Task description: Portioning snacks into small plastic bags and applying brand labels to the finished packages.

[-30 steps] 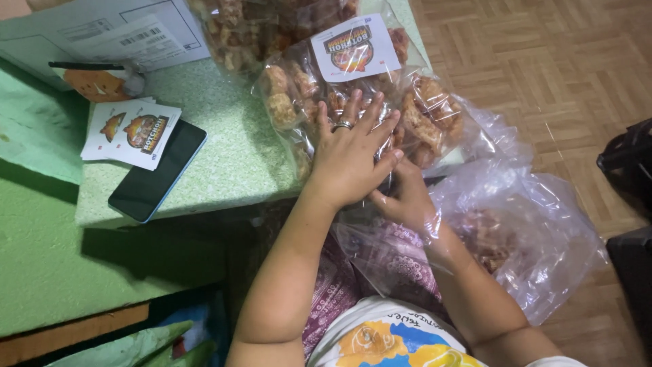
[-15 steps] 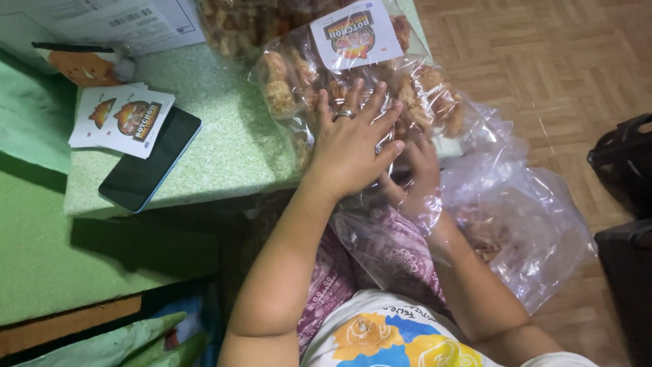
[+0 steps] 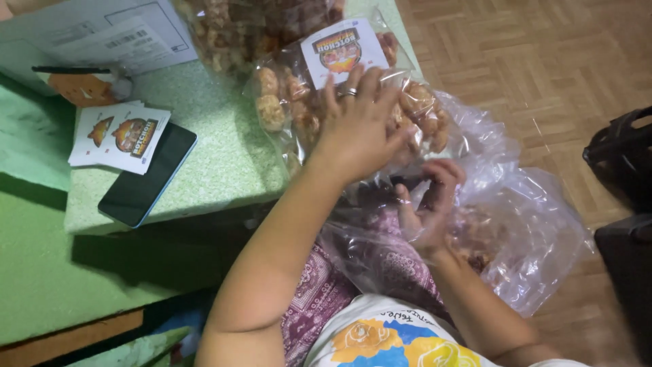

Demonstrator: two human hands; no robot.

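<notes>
A clear snack packet (image 3: 285, 102) filled with brown fried pieces lies at the edge of the green table (image 3: 217, 163), a printed label card (image 3: 343, 51) inside its top. My left hand (image 3: 356, 126), wearing a ring, presses flat on the packet with fingers spread. My right hand (image 3: 428, 207) is just below it, fingers curled at the packet's lower end, over a large loose clear plastic bag (image 3: 523, 231) that holds more fried pieces in my lap.
A dark phone (image 3: 146, 180) lies on the table with a small stack of label cards (image 3: 119, 136) on its upper end. Papers (image 3: 102, 34) and more filled packets (image 3: 251, 27) sit at the back. Parquet floor and dark bags (image 3: 621, 163) are at right.
My left hand has stayed pressed on the packet. My right hand has come out from under it and curled lower down. The camera view shifted slightly.
</notes>
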